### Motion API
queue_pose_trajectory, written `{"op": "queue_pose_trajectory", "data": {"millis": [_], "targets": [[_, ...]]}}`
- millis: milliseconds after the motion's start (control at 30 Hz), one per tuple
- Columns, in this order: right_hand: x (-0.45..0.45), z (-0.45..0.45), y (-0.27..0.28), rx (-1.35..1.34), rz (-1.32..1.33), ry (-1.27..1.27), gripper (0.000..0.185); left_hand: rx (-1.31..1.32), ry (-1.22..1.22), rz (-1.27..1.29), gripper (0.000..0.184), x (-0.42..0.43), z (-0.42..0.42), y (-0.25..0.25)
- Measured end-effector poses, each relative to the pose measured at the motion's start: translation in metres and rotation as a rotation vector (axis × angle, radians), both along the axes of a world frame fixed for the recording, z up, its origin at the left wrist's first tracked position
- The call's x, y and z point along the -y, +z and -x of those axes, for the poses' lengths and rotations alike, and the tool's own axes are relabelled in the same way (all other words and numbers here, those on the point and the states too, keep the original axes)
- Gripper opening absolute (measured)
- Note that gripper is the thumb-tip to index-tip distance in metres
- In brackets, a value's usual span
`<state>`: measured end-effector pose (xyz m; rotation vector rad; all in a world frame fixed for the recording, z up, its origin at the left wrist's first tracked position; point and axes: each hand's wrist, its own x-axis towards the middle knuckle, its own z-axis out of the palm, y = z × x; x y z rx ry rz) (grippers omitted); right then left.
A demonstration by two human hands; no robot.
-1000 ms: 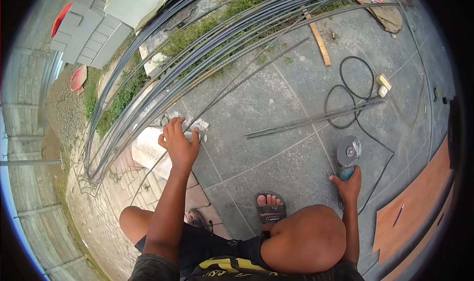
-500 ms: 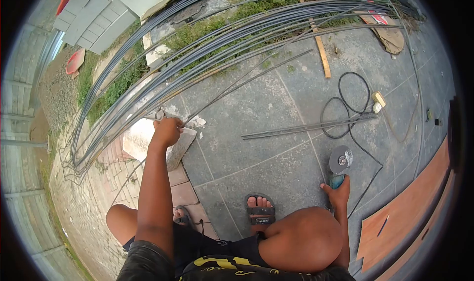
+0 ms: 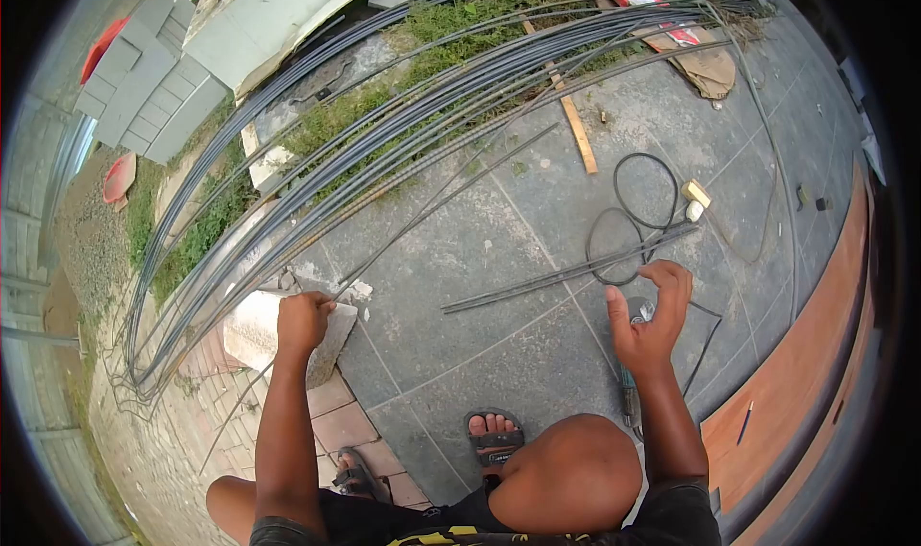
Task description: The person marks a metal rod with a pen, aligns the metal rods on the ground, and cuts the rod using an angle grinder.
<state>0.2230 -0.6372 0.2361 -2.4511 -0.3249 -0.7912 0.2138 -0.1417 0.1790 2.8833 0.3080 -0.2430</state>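
On the near left of the grey tiled floor [image 3: 460,354], in the head view, the left hand [image 3: 302,323] is clamped in a fist on a thin grey steel rod [image 3: 436,210]. The rod slants from the far middle of the floor, past a rough white block [image 3: 251,327], down to the near left over pinkish paving bricks [image 3: 347,427]; whether it is a single rod at the hand, I cannot tell. The right hand [image 3: 652,325] is raised at the right, thumb and fingers spread apart, holding nothing. Under it, partly hidden by the hand and wrist, a teal-and-black angle grinder [image 3: 628,400] lies on the floor. Just beyond sits a small bundle of straight grey rods [image 3: 537,285], its right end crossing loops of black cable [image 3: 622,170], near a pale yellow block [image 3: 696,194]. Farther off, a long curved bundle of dark steel rods [image 3: 403,129] runs from left to right over green weeds [image 3: 384,83] and the end of a narrow wooden strip [image 3: 578,138]. At the near right, a dark blue pencil [image 3: 745,421] lies on a reddish-brown board [image 3: 782,392].
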Motion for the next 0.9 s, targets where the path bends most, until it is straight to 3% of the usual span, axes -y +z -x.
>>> {"op": "queue_pose_trajectory", "data": {"millis": [133,267,400,433,500,567,667,900], "targets": [[-0.071,-0.082,-0.028,-0.170,0.167,0.311,0.037,0.119,-0.063,-0.018,0.009,-0.012,0.015,0.005],[-0.112,-0.155,-0.077,-0.027,0.371,0.252,0.036,0.042,-0.081,-0.225,0.011,-0.030,0.042,0.018],[-0.153,-0.199,-0.097,-0.027,0.306,0.298,0.040,0.066,-0.098,-0.305,0.009,-0.077,0.087,0.014],[-0.164,-0.206,-0.099,0.075,0.357,0.315,0.036,0.069,-0.104,-0.316,0.009,-0.089,0.099,0.014],[-0.183,-0.212,-0.104,0.177,0.404,0.331,0.032,0.048,-0.065,-0.310,0.008,-0.110,0.122,0.013],[-0.204,-0.208,-0.107,0.103,0.526,0.628,0.020,0.047,-0.056,-0.296,0.007,-0.125,0.145,0.013],[-0.232,-0.189,-0.106,0.028,0.483,0.773,0.009,0.043,-0.053,-0.289,0.008,-0.152,0.167,0.014],[-0.275,-0.135,-0.103,0.014,0.326,0.772,0.008,-0.005,0.120,-0.366,0.005,-0.183,0.198,0.002]]}}
